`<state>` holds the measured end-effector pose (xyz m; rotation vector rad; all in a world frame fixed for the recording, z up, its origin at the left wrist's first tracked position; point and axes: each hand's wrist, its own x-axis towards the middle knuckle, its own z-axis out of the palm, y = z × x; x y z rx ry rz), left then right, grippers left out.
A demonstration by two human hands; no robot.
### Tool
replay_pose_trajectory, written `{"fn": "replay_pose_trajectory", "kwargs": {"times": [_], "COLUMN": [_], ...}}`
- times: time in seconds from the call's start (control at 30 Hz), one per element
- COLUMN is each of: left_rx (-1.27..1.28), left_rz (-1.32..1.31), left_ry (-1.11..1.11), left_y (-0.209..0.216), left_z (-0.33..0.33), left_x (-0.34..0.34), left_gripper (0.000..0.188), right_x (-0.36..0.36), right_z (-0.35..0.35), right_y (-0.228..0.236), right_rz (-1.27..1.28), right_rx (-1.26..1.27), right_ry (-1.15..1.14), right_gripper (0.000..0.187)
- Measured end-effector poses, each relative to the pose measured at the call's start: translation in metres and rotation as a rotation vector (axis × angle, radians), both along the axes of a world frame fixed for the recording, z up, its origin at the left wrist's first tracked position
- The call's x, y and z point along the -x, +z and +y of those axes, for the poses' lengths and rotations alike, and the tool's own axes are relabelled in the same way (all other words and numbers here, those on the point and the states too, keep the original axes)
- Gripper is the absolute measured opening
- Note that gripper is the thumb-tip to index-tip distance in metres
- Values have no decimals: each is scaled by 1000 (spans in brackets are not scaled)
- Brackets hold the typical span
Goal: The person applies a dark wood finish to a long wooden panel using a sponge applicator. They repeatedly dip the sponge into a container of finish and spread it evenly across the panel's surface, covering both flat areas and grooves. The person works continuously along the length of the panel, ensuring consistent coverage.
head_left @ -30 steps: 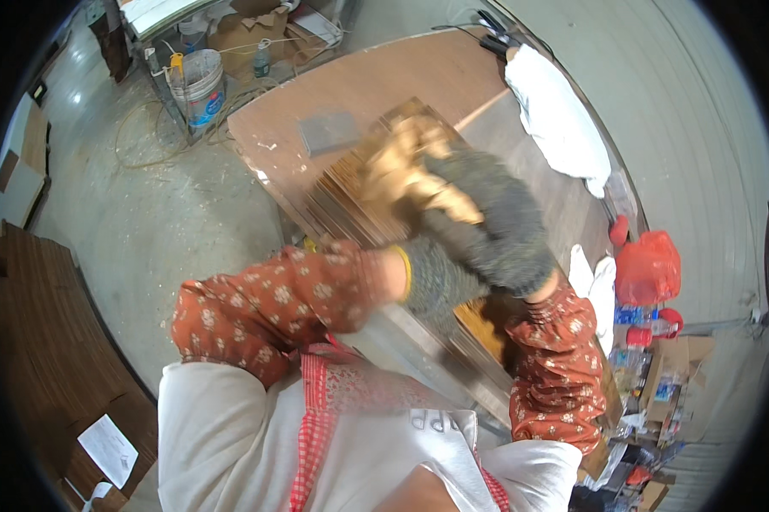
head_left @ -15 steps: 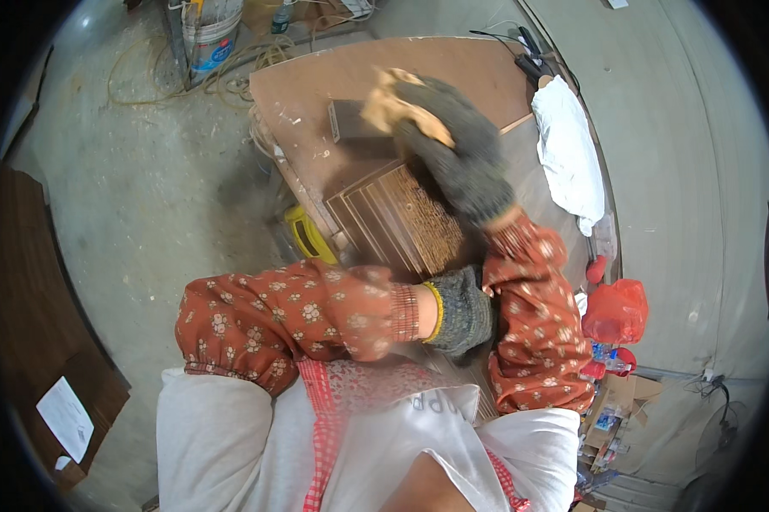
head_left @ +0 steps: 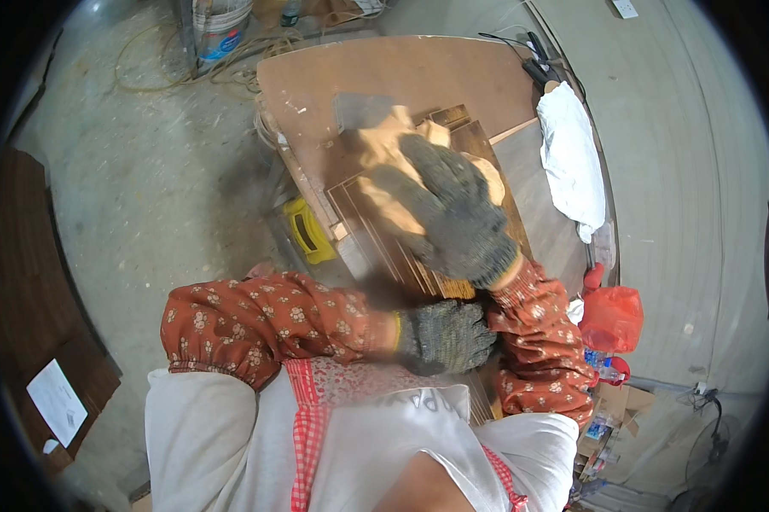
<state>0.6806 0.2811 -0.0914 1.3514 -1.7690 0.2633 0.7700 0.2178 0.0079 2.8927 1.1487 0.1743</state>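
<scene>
My right hand [head_left: 452, 205], in a dark grey knit glove, is closed on a bunched tan cloth [head_left: 390, 141]. It presses the cloth over the top of a stack of brown wooden boards [head_left: 350, 205], whose stepped edges face left. Near my body, at the stack's close end, my left hand [head_left: 446, 335] lies back upward in a matching glove. Its fingers are curled, and whatever is under them is hidden. Beyond the cloth sits a grey block [head_left: 363, 111], partly covered and blurred.
The boards rest on a brown worktable [head_left: 316, 77]. A white wrapped bundle [head_left: 569, 158] lies along its right edge, with a red plastic bag [head_left: 611, 318] nearer. Below the left edge is a yellow object [head_left: 307, 232]. A bucket [head_left: 222, 30] and loose hose stand far left.
My right hand has come nearer with the cloth, from the stack's far end onto its middle. Board ends at the far right now show. My left hand has shifted slightly left.
</scene>
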Motion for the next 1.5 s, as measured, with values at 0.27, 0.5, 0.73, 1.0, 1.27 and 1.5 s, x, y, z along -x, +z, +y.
{"fn": "replay_pose_trajectory", "kwargs": {"times": [0.27, 0.5, 0.73, 1.0, 1.27, 1.5], "left_rx": [129, 261, 108, 77, -252, 70], "left_rz": [-252, -115, 51, -200, -41, -179], "left_ry": [241, 220, 98, 201, -27, 218], "left_y": [-8, -28, -4, 16, 26, 17], "left_z": [-6, -24, -4, 5, 2, 5], "left_x": [1, 10, 15, 4, 7, 0], "left_gripper": [40, 43, 46, 49, 51, 45], "right_x": [31, 26, 7, -47, -34, -18], "right_z": [-26, -14, 3, -38, -45, -56], "right_y": [7, 14, 12, 12, -7, 25], "right_rz": [10, 41, -31, -133, -17, -84], "right_rx": [28, -1, 4, -124, -287, -350], "right_ry": [-19, -17, -63, -388, -384, -531], "right_gripper": [48, 49, 55, 33, 34, 33]}}
